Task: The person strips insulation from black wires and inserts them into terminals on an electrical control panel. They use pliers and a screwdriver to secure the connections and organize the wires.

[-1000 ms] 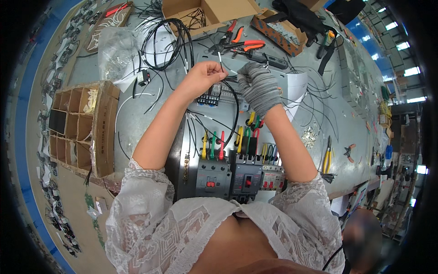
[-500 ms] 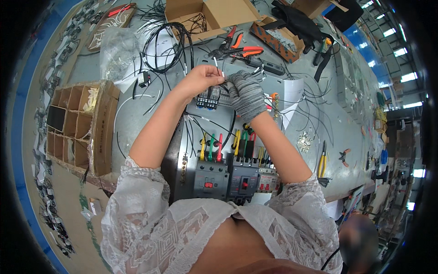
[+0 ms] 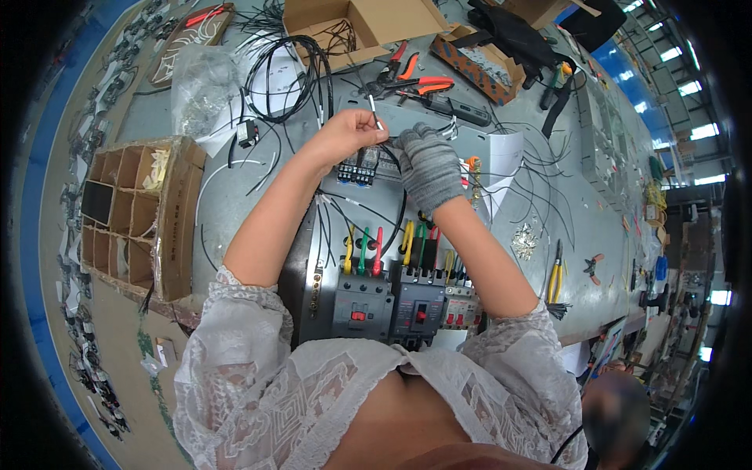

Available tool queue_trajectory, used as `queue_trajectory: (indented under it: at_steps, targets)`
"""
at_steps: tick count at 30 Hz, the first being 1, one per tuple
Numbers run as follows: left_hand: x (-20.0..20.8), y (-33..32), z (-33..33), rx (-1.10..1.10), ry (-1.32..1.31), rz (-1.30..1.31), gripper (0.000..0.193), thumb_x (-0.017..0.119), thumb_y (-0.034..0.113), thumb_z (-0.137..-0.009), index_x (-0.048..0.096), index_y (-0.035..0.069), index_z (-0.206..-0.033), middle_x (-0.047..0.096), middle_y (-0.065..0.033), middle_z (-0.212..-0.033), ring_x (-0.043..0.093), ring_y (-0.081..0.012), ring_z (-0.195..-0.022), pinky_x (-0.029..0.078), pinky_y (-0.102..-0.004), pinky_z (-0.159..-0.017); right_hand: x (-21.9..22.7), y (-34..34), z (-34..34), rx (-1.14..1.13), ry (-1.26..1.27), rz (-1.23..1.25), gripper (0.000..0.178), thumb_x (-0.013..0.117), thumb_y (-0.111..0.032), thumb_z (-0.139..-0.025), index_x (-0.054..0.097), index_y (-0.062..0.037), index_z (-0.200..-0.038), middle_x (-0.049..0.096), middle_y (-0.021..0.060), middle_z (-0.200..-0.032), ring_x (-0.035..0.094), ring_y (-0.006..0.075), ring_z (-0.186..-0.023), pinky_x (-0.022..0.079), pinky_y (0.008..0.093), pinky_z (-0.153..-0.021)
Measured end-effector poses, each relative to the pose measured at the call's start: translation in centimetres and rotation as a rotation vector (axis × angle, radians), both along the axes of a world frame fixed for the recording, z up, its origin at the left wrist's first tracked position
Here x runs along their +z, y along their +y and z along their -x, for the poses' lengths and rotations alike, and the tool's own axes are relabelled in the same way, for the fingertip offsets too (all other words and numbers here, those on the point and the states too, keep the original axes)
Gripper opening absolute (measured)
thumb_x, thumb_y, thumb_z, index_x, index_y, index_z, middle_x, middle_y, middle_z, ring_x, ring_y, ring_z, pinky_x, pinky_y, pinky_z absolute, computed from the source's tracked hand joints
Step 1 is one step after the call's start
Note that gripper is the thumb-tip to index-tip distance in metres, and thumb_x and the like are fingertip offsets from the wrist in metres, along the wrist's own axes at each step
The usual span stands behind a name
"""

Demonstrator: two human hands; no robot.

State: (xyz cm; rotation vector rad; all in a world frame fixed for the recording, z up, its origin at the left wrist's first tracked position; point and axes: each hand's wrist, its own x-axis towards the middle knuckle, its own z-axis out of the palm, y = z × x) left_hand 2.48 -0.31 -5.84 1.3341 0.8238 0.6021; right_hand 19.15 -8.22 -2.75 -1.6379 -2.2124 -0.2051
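Observation:
My bare left hand is closed in a pinch on a thin black wire with a white sleeve on it. Just to the right is my right hand, in a grey knit glove, its fingers curled; whatever lies between its fingertips is hidden. Below the hands, a small black contactor sits on a metal mounting plate. Nearer to me on the plate stand two dark circuit breakers with yellow, green and red cables. Small white breakers with red switches adjoin them.
Red-handled pliers and an open cardboard box lie beyond my hands. A coil of black cable is at the far left, above a divided cardboard box. Yellow-handled pliers and scattered small metal parts are at right.
My right hand has shifted slightly right and away from the left fingertips. More black wire shows above the white sleeve. My left hand has stayed nearly in place.

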Motion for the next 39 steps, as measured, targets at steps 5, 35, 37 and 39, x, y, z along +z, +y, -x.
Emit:
queue_trajectory:
  at_steps: [5,35,37,39]
  targets:
    - [0.0,0.0,0.0,0.029,0.028,0.001,0.014,0.065,0.013,-0.083,0.061,0.003,-0.092,0.062,0.0007,-0.084,0.056,-0.0056,-0.079,0.044,-0.0211,-0.074,1.3,-3.0,-1.0,0.017,-0.049,0.195,0.021,0.062,-0.013,-0.073,0.062,-0.0066,-0.093,0.059,0.0169,-0.101,0.058,0.0334,-0.092,0.047,0.0423,-0.080]
    - [0.6,-0.4,-0.4,0.011,0.057,-0.110,0.012,0.066,0.011,-0.082,0.062,0.004,-0.090,0.055,0.0044,-0.076,0.049,-0.0039,-0.069,0.041,-0.0195,-0.065,2.8,13.7,2.5,0.161,0.747,0.659,0.032,0.067,-0.022,-0.081,0.065,0.0013,-0.103,0.068,0.0101,-0.086,0.061,0.0156,-0.076,0.049,0.0288,-0.071]
    - [0.4,-0.3,-0.5,0.022,0.050,-0.114,0.009,0.065,0.009,-0.081,0.062,0.003,-0.087,0.058,0.0027,-0.076,0.051,-0.0046,-0.068,0.042,-0.0200,-0.064,2.8,14.2,2.8,0.146,0.642,0.614,0.031,0.066,-0.022,-0.082,0.064,0.0016,-0.102,0.067,0.0090,-0.083,0.061,0.0150,-0.073,0.049,0.0278,-0.068]
    - [0.4,-0.3,-0.6,0.028,0.039,-0.121,0.009,0.065,0.008,-0.081,0.062,0.002,-0.087,0.058,0.0024,-0.076,0.051,-0.0048,-0.068,0.043,-0.0203,-0.065,2.2,14.8,3.1,0.125,0.594,0.545,0.027,0.065,-0.020,-0.084,0.063,0.0031,-0.099,0.065,0.0053,-0.077,0.059,0.0121,-0.068,0.048,0.0255,-0.063]
